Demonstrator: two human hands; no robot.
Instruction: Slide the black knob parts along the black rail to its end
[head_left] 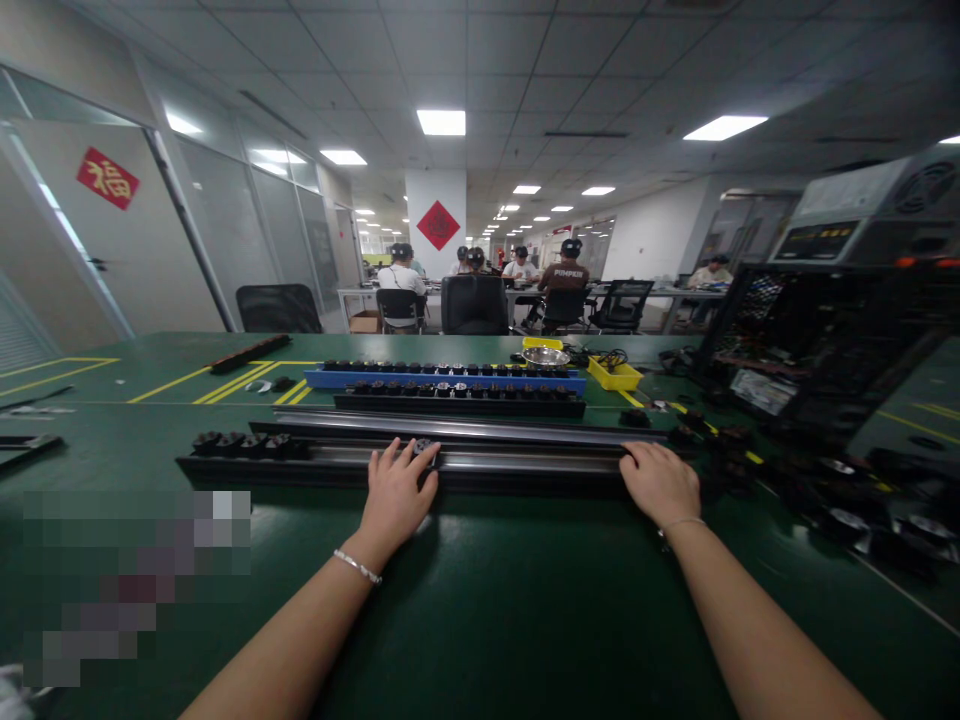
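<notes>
A long black rail with a shiny metal channel (525,462) lies crosswise in front of me. Several small black blocks with round tops (259,444) sit in a row at its left end. My left hand (399,495) reaches over the middle of the rail, its fingers around another small black block (426,452), which they partly hide. Near the right end, my right hand (660,482) grips the rail with curled fingers; its fingertips are partly hidden. Just behind lies a second long rail (465,428), parallel to the first.
Farther back, a blue rail (450,380) and a black rail (457,404) carry rows of small parts. A yellow tray (615,374) and a metal bowl (545,356) stand behind. An opened computer case (795,340) and loose black parts (847,520) occupy the right side.
</notes>
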